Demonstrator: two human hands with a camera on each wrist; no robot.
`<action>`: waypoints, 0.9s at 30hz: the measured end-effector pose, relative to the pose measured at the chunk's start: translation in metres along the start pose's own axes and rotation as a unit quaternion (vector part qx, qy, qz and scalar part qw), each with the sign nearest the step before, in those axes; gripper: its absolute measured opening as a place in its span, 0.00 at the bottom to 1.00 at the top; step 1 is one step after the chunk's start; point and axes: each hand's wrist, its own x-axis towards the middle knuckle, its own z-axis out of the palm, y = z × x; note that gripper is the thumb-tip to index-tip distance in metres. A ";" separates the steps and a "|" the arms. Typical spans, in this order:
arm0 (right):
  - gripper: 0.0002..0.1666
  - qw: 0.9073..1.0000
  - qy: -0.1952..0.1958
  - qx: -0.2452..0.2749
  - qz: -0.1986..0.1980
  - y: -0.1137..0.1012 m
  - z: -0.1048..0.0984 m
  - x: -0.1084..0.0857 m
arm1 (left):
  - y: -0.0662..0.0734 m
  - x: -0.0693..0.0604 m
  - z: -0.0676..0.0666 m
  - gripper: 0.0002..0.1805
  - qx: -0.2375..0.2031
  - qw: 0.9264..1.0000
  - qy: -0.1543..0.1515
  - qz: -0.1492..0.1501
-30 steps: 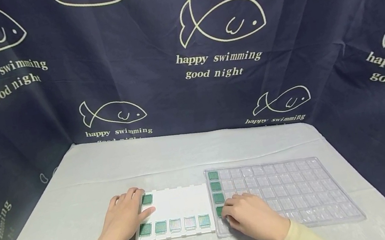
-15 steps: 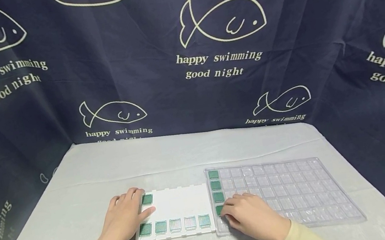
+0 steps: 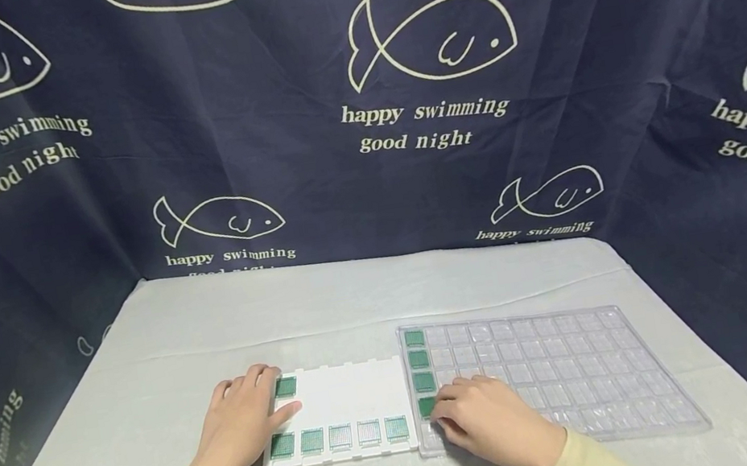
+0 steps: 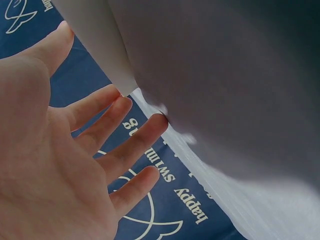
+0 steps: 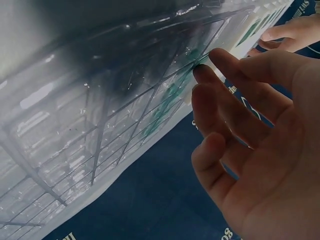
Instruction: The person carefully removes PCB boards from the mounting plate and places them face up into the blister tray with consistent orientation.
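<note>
A white tray (image 3: 351, 394) bears several green boards in its front row and one green board (image 3: 285, 387) at its back left. My left hand (image 3: 242, 421) rests over the tray's left side, thumb over its top; in the left wrist view the fingertips of my left hand (image 4: 75, 150) touch a pale edge. To the right lies a clear compartment tray (image 3: 549, 368) with green boards in its left column. My right hand (image 3: 495, 421) reaches its fingertips to the fourth board (image 3: 426, 407). Loosely bent fingers of my right hand (image 5: 260, 135) show in the right wrist view, no board visible between them.
White cloth (image 3: 325, 298) covers the table under both trays. A dark blue curtain (image 3: 331, 150) with fish drawings and lettering hangs behind and at the sides. The two trays lie close side by side.
The clear tray's left side has shifted slightly toward the back, along with its green boards. Both hands have stayed almost where they were.
</note>
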 end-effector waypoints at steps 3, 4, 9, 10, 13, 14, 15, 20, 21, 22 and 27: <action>0.05 1.000 0.010 0.000 -0.004 0.000 0.000 -0.001 | 0.000 0.000 0.000 0.32 0.000 1.000 0.001 0.001; 0.05 1.000 0.012 0.000 -0.005 0.000 0.001 -0.001 | 0.000 0.000 0.000 0.32 -0.001 1.000 0.001 0.001; 0.06 1.000 0.017 0.004 -0.005 0.000 0.001 -0.002 | 0.000 0.000 0.000 0.31 -0.003 1.000 0.000 0.000; 0.06 1.000 0.017 0.004 -0.003 0.000 0.002 -0.002 | 0.000 0.000 0.000 0.31 -0.003 1.000 -0.001 -0.001; 0.08 1.000 0.016 0.005 0.006 0.000 0.002 -0.001 | 0.000 0.000 0.000 0.31 -0.004 1.000 0.000 -0.001; 0.08 1.000 0.014 0.006 0.008 0.000 0.003 -0.001 | 0.000 0.000 0.000 0.31 -0.004 1.000 0.001 0.000; 0.08 1.000 0.012 0.005 0.008 0.001 0.003 -0.001 | 0.000 0.000 0.000 0.31 -0.003 1.000 0.002 0.000; 0.07 1.000 0.004 -0.001 0.001 0.001 0.006 -0.001 | 0.000 0.000 -0.001 0.31 -0.004 1.000 0.003 0.001; 0.07 1.000 0.005 -0.002 0.000 0.001 0.006 -0.001 | 0.000 0.000 -0.001 0.31 -0.004 1.000 0.004 0.001; 0.07 1.000 0.005 -0.002 0.000 0.001 0.006 0.000 | 0.000 0.000 -0.001 0.31 -0.004 1.000 0.004 0.000; 0.07 1.000 0.005 -0.004 0.002 0.001 0.006 0.001 | 0.000 0.000 -0.002 0.31 -0.005 1.000 0.005 0.000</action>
